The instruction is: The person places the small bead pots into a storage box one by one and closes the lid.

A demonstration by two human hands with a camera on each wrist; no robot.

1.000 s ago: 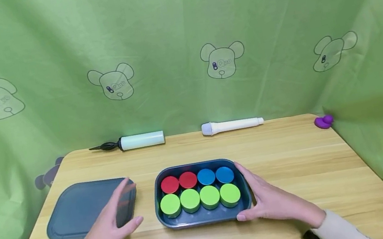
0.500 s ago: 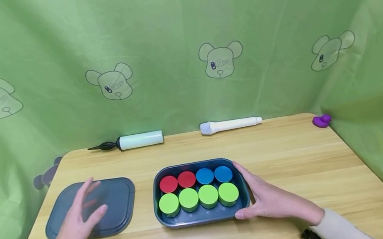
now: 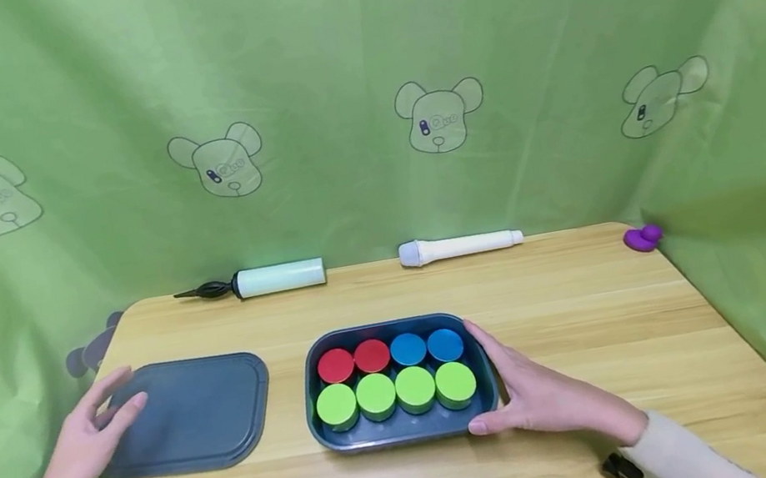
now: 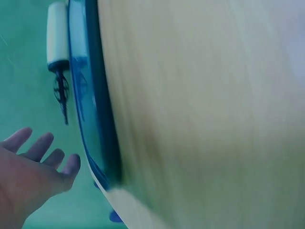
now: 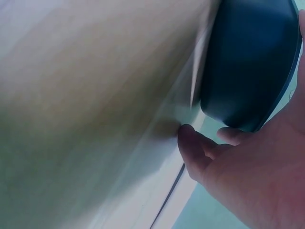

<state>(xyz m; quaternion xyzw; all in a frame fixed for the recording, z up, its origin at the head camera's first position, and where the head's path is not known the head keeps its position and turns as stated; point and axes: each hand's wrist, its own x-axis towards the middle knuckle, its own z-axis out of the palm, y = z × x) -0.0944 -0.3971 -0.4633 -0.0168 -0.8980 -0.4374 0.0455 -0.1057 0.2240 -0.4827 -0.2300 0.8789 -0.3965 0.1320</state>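
A dark blue rectangular box (image 3: 409, 438) stands on the wooden table, holding several round pieces in two rows. The far row has red tops (image 3: 336, 366) and blue tops (image 3: 408, 350); the near row's tops are green (image 3: 376, 397). My right hand (image 3: 534, 393) holds the box's right end, thumb at the near corner and fingers along the far side. To the left lies a flat dark blue lid (image 3: 191, 411). At its left end is my left hand (image 3: 85, 441), fingers spread and holding nothing; the left wrist view shows these fingers (image 4: 38, 148) apart from the lid.
Along the table's back edge lie a pale blue hand pump (image 3: 281, 278) with a black nozzle and a white microphone-shaped stick (image 3: 460, 246). A purple duck-shaped toy (image 3: 643, 238) sits at the far right corner. Green curtain (image 3: 331, 112) surrounds the back and sides.
My left hand has moved left across the lid, from its right edge to its left end. The right hand stays at the box, and the box and lid have not visibly moved.
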